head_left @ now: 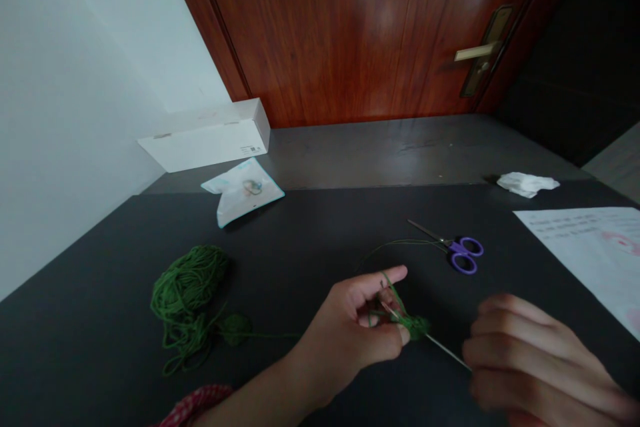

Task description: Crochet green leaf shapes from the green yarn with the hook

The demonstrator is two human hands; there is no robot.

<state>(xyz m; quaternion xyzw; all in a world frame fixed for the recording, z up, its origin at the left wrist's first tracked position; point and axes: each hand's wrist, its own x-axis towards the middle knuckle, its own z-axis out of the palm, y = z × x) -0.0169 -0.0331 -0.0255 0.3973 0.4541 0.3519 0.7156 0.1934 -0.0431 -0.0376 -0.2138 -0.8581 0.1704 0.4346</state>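
My left hand [357, 320] pinches a small piece of green crochet work [416, 327] between thumb and fingers, with the index finger stretched out and a strand of yarn over it. Through the work runs a thin metal crochet hook [447, 351]. Its other end goes into my right hand [530, 353], which is closed on it and slightly blurred; its thumb is hidden. From the work the yarn leads left, behind my left wrist, toward a loose skein of green yarn [193, 293]. Beside the skein sits a small round green piece [236, 329].
Purple-handled scissors [463, 253] lie beyond my hands, a thin strand beside them. A plastic pouch [250, 192] and a white box [215, 137] stand at the back left. At right are crumpled white tissue [527, 183] and a printed sheet [590, 240]. A wooden door [340, 33] borders the table.
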